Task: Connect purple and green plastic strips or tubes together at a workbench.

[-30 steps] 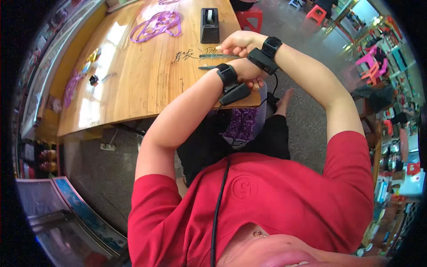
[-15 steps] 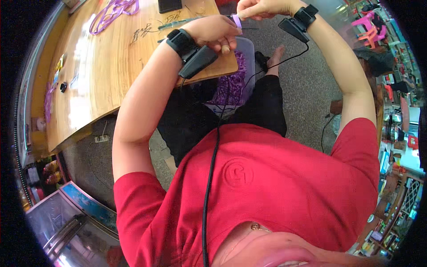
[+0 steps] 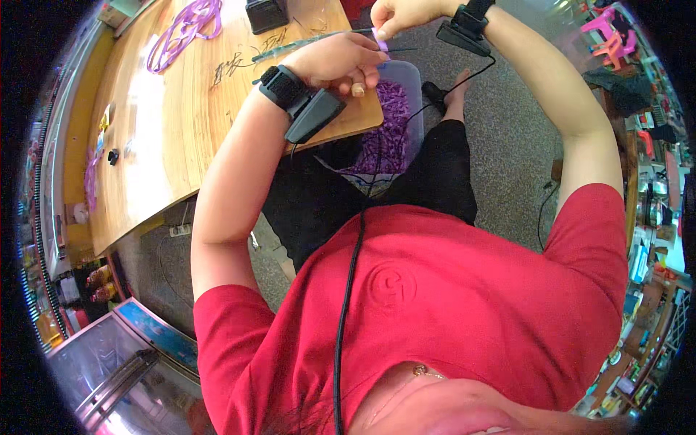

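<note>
My left hand [image 3: 339, 61] is over the table corner, fingers curled, its fingertips closed on a short purple ribbon [image 3: 378, 38]. My right hand [image 3: 406, 14] pinches the upper end of that ribbon between thumb and fingers. A thin dark stick-like piece [image 3: 403, 49] juts out to the right of the left fingertips; its other end is hidden by the hand. Behind the left wrist, a long greenish strip [image 3: 286, 49] lies on the table. Below the hands, a clear plastic bin [image 3: 416, 94] holds many small purple pieces [image 3: 391, 116].
The wooden table [image 3: 174, 138] carries looped purple ribbon [image 3: 181, 32], a black box-like object [image 3: 267, 14], loose dark thin pieces [image 3: 227, 71] and a small black item [image 3: 113, 156]. A black cable [image 3: 350, 283] hangs down my front. Pink stools [image 3: 600, 25] stand far right.
The view has shifted slightly, and both hands appear a little further left. Both still hold the ribbon, which now sits tilted between them.
</note>
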Demonstrator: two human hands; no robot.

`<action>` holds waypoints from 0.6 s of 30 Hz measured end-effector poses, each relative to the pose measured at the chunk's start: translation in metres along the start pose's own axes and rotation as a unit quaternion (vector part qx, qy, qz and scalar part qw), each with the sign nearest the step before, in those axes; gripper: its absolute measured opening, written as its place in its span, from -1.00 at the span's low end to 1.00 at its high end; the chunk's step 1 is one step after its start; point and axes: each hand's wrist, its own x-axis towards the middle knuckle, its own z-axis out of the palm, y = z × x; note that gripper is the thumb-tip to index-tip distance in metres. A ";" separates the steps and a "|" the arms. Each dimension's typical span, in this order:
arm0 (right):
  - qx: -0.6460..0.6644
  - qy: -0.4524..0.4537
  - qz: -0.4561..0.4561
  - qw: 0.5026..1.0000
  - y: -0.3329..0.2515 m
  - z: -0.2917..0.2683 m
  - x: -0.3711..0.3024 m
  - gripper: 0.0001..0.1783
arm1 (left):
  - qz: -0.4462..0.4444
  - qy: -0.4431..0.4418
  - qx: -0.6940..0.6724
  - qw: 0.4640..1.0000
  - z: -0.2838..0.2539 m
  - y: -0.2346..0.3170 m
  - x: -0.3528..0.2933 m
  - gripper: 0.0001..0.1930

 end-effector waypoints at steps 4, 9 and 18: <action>-0.042 -0.003 0.050 0.998 -0.002 0.000 0.005 -0.68 | 0.002 0.002 -0.017 1.000 0.002 -0.003 0.001 -0.76; -0.020 0.099 0.004 0.995 -0.021 0.008 -0.027 -0.60 | 0.025 0.004 -0.001 1.000 0.000 -0.008 0.006 -0.72; 0.056 0.126 0.022 0.990 -0.017 0.012 -0.040 -0.47 | 0.039 -0.001 0.032 0.999 -0.004 -0.013 0.010 -0.67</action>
